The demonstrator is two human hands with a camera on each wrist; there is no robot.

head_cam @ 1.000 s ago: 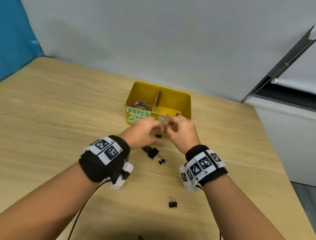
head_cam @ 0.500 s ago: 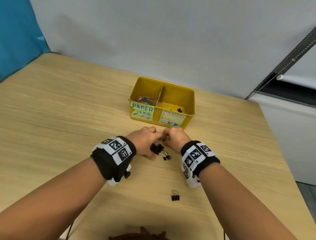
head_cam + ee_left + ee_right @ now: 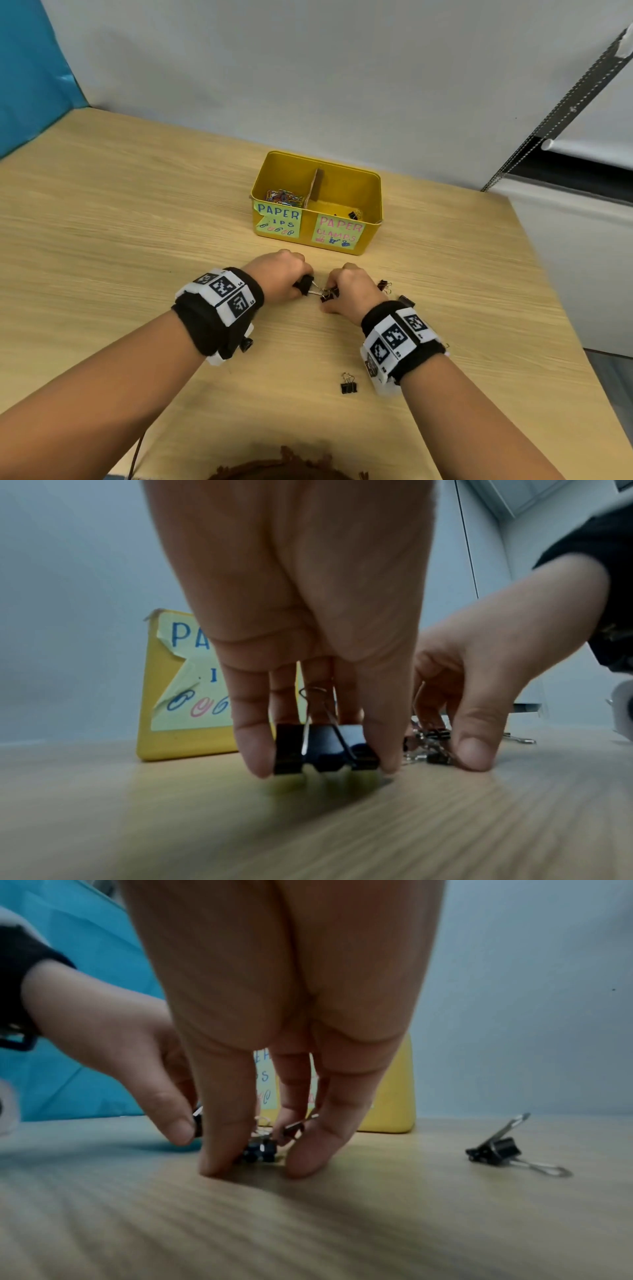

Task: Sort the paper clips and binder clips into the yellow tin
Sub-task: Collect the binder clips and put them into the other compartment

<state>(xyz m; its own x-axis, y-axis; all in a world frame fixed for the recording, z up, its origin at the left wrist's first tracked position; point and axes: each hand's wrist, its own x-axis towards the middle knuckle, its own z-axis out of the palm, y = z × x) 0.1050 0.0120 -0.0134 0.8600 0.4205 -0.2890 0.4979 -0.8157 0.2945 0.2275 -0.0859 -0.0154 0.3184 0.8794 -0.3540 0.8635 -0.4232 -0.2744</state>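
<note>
On the table near the yellow tin [image 3: 317,205], my left hand [image 3: 278,278] pinches the large binder clip [image 3: 325,748] by its stiff black body; my right hand [image 3: 347,291] pinches a small binder clip [image 3: 260,1152]. Both look light, rigid, slippery.

There were two hands [image 3: 279,275], one tin [image 3: 366,192] with two compartments and two labels [image 3: 279,219]. Five binder clips [image 3: 348,383] lay on the table [image 3: 137,240]; one more showed in the tin. Paper clips [image 3: 284,198], heaped, were uncountable.
</note>
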